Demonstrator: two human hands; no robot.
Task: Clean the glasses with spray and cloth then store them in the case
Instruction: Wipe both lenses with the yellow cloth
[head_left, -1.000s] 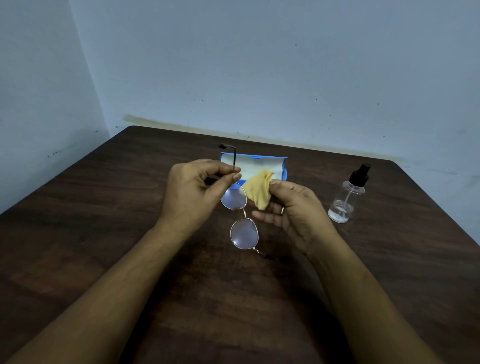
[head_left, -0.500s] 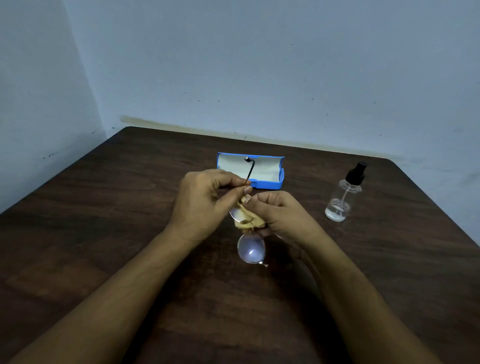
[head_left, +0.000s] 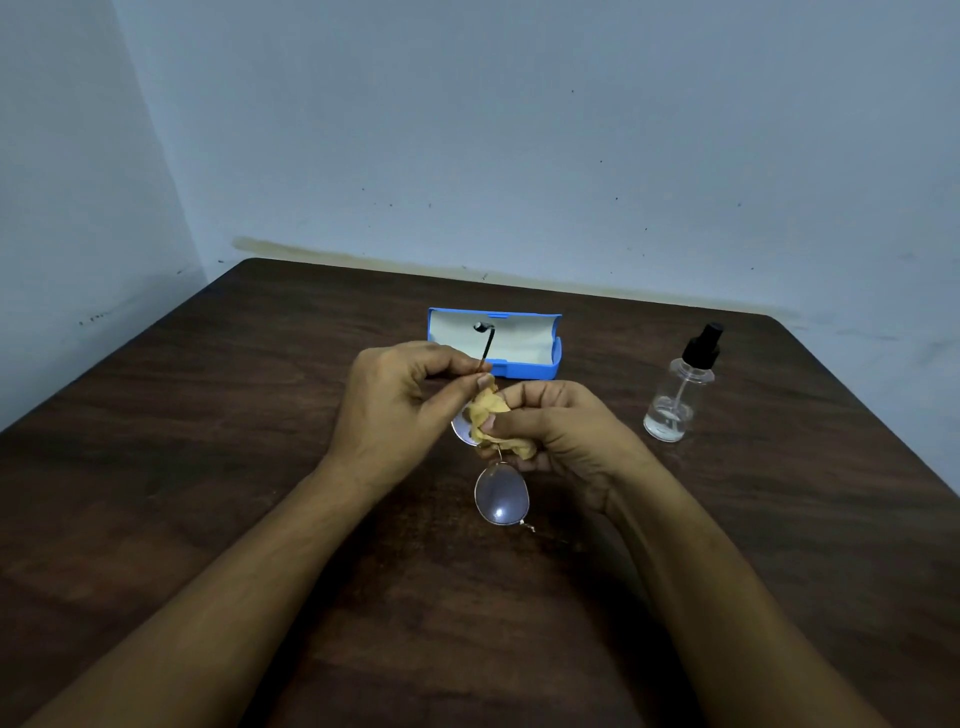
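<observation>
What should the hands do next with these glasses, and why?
Probably slide the yellow cloth down onto the lower lens: the right hand pinches it around the upper lens, the left hand pinches one temple, and the lower lens hangs bare.

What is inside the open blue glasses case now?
The open blue rectangular case shows only its pale lining. The dark arm tip of the thin metal-framed glasses crosses in front, held by the left hand, not inside. The tray floor is hidden behind its front wall.
</observation>
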